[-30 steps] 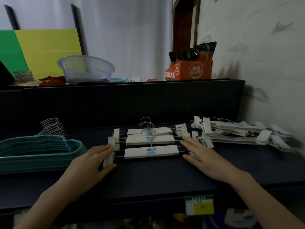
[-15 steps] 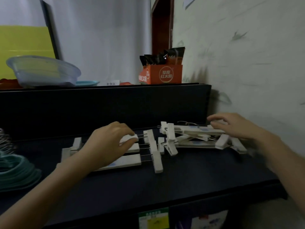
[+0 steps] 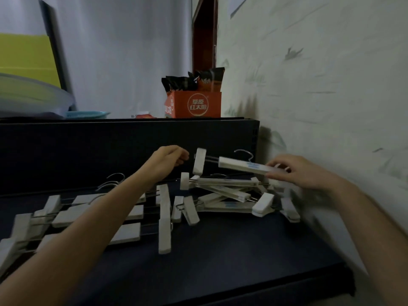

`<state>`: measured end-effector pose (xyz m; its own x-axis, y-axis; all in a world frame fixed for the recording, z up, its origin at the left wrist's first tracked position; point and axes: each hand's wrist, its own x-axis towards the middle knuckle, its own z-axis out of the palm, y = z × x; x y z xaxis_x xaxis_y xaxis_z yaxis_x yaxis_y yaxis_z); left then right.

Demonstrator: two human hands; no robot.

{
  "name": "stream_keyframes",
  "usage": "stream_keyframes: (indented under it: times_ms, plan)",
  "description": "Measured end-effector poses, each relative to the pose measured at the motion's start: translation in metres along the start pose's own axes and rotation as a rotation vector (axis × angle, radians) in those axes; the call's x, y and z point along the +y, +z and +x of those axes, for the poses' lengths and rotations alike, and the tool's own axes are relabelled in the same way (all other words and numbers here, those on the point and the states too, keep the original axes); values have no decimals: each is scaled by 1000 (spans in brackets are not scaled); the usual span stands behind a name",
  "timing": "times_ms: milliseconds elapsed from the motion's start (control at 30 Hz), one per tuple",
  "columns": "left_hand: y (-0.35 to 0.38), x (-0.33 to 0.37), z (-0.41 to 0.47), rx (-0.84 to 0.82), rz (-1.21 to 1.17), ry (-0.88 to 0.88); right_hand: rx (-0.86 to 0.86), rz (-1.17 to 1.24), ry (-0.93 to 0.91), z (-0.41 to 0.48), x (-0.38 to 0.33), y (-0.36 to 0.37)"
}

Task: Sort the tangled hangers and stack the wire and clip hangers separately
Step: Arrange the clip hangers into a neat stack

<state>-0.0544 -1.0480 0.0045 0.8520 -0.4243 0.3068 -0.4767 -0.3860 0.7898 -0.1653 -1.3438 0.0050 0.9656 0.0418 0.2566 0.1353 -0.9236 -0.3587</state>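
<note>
In the head view, a white clip hanger (image 3: 240, 165) is seen lifted clear of the jumbled pile of clip hangers (image 3: 229, 195) that lies on the dark shelf (image 3: 220, 250) close to the wall. The right hand (image 3: 302, 173) is closed around the lifted hanger's right end, though motion blur hides exactly how the fingers sit. The left hand (image 3: 167, 159) is curled just beside the hanger's left clip (image 3: 199, 161); whether its fingers are pinched on the wire there cannot be told. The sorted row of clip hangers (image 3: 92, 217) is laid flat to the left, partly covered by the left forearm. No wire hangers are shown in this view. A snag is judged the main risk: the hook (image 3: 244, 153) or a clip could catch on the rods below, so that the loose pile is dragged along and pieces are spilled over the shelf's front edge. The one-ended hold is also judged weak, since the hanger could pivot and drop. The sorted row could be knocked askew by the forearm crossing over it.
</note>
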Motion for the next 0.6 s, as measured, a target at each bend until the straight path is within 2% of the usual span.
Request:
stream_keyframes:
  times_ms: [33,100,267,367,500,600]
  plan:
    - [4,-2,4,6,9,9,50,-5,0,-2,0,-6]
    - [15,-3,11,-28,183,40,152,-24,11,-4,0,-13]
    - [44,0,23,-368,705,94,311,-67,61,-6,0,-18]
    - [52,-3,30,-428,732,106,362,-14,61,-8,2,-17]
    - [53,-2,32,-449,667,144,378,22,63,-7,-2,-15]
    - [52,-3,33,-429,701,177,403,41,59,-5,-8,-14]
